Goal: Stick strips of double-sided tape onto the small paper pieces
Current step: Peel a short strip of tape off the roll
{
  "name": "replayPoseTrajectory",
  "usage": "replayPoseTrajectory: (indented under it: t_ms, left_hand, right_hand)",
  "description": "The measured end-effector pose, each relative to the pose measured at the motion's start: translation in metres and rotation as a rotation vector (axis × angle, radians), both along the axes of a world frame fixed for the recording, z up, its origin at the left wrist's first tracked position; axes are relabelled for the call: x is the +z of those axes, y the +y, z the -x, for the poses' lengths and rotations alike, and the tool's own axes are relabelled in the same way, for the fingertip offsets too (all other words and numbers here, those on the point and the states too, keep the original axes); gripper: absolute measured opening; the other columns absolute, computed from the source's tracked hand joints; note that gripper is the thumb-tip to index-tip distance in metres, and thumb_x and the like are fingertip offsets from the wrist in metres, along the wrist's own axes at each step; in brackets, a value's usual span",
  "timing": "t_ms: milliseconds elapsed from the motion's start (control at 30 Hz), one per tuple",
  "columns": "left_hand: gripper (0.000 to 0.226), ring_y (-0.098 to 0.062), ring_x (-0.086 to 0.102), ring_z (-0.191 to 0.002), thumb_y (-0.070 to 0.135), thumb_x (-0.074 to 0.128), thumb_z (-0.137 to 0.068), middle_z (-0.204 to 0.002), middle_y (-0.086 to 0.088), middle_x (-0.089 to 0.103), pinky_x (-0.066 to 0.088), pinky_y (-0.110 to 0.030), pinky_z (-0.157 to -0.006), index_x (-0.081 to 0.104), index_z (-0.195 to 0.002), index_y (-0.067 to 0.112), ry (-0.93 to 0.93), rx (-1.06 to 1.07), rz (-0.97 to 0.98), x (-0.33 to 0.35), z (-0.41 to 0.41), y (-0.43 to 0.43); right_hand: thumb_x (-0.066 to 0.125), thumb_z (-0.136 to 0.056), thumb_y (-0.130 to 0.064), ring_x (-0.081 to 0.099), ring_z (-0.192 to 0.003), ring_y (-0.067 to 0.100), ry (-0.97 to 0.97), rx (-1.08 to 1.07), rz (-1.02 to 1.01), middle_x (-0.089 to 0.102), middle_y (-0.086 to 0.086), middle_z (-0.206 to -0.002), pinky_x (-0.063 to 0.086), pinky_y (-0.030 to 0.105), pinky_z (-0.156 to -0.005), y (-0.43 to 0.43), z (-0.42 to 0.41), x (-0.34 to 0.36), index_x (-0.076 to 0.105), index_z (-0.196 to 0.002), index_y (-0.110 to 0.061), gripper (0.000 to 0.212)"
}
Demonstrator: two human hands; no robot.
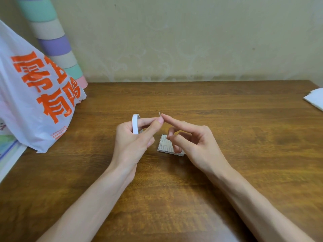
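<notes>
Left hand (134,138) grip: clenched around the tape roll (135,124), thumb pinching the strip end (159,113). Right hand (194,142) grip: released (index fingertip touches the strip). Paper piece (164,145) lies on the counter (236,123), at 6 o'clock from the strip.

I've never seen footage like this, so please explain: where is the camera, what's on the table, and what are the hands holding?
There is no machine here: a person works with bare hands, and the single picture comes from a camera worn on their head, looking down at a brown wooden table. The left hand grips a white ring-shaped roll of tape. The right hand holds nothing; its straight forefinger touches a tiny curl of tape by the left thumb. Beneath that hand lies a small folded piece of printed paper. At the left stands a white plastic bag with orange lettering.
</notes>
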State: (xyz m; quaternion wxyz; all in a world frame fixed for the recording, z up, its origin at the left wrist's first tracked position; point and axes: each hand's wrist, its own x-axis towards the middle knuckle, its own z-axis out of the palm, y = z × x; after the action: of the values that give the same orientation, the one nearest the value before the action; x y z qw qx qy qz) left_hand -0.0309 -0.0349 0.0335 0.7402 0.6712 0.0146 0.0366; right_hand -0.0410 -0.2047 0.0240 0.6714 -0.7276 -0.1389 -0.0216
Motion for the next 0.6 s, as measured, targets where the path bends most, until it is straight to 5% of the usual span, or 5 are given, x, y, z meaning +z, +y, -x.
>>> replayPoseTrajectory:
  t_ms: [167, 600]
  left_hand:
    - [0.018, -0.009, 0.035, -0.054, 0.032, 0.081, -0.088, -0.053, 0.009, 0.047, 0.036, -0.013, -0.051, 0.084, -0.099, 0.018, 0.008, 0.006, 0.000, -0.0010, -0.0001, 0.0001]
    - [0.017, -0.005, 0.040, -0.051, 0.026, 0.080, -0.090, -0.050, 0.017, 0.050, 0.038, -0.010, -0.051, 0.083, -0.101, 0.013, 0.027, 0.022, -0.013, -0.0020, -0.0002, -0.0016]
  right_hand:
    - [0.062, -0.091, -0.012, 0.047, -0.061, 0.019, -0.024, -0.005, 0.042, 0.062, -0.011, -0.085, 0.046, 0.035, -0.066, 0.0007, -0.0001, 0.0004, 0.070, -0.133, -0.034, 0.048]
    - [0.061, -0.090, -0.012, 0.047, -0.062, 0.021, -0.013, -0.020, 0.060, 0.061, -0.011, -0.083, 0.046, 0.040, -0.067, 0.0012, -0.0012, -0.0028, 0.072, -0.132, -0.034, 0.049]
